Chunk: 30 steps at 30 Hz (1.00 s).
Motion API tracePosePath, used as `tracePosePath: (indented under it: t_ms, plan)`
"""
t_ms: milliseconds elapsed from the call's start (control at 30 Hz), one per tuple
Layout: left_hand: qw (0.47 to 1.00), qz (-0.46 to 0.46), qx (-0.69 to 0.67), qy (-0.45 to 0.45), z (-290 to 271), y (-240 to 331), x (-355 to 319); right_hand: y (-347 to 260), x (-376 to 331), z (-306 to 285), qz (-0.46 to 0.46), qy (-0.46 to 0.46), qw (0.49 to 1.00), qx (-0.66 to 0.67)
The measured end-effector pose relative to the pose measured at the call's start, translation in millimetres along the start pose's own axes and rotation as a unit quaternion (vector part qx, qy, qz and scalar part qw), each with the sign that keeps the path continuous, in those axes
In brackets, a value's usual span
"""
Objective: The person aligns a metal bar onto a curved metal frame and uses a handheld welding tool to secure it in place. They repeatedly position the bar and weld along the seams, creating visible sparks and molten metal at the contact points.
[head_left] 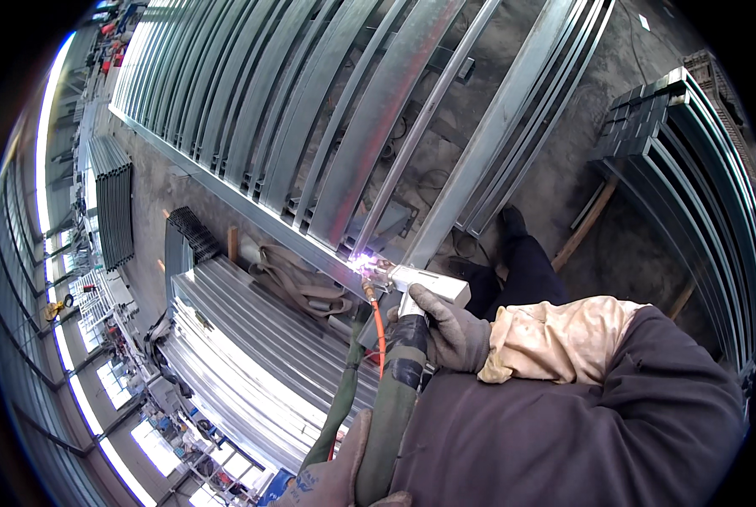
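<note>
Set in a workshop over a grey floor (pixel 555 139), with stacked metal on several sides. Nearest, below the torch (pixel 433 285), wraps a gloved left hand (pixel 331 475) round a thick green hose (pixel 386 431), partly cut off by the lower rim. Just under the torch, grips its black-wrapped handle with the gloved right hand (pixel 458 331), fingers narrow and closed. Ahead of the torch, throws 1 bright arc (pixel 362 262) about the meeting of a narrow bar (pixel 427 120) and the slatted frame (pixel 264 218); cannot tell through the glare whether touching. Looks like mid-weld at this 1 joint, so calls for a steady tip, an even pace and slack in the hose. Beware the frame's long edge, running up and left from the torch, and the bright metal stack (pixel 242 372) below and left, tight for swinging the hose. Seems roomier to the right of the torch, past the dark-trousered legs (pixel 530 270), up to a timber (pixel 585 224) and, farther, a curved stack (pixel 699 194).
</note>
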<state>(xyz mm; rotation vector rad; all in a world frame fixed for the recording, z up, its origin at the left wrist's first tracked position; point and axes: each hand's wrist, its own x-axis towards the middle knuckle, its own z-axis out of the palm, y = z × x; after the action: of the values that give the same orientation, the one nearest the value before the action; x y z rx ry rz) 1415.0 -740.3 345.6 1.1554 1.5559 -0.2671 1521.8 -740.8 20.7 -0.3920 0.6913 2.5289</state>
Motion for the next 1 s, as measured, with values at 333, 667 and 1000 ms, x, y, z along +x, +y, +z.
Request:
tracePosePath:
  t_ms: [333,667,1000]
  plan:
    - [0.995,-0.05,-0.087,-0.025,-1,2,-7,-2,-5,16,0.009,-0.006,0.999,-0.034]
    - [0.997,-0.037,-0.063,-0.024,1,6,-12,1,-8,22,0.003,0.018,0.999,-0.043]
    - [0.995,-0.021,-0.097,0.009,8,-4,-31,7,5,32,0.008,0.023,0.997,-0.066]
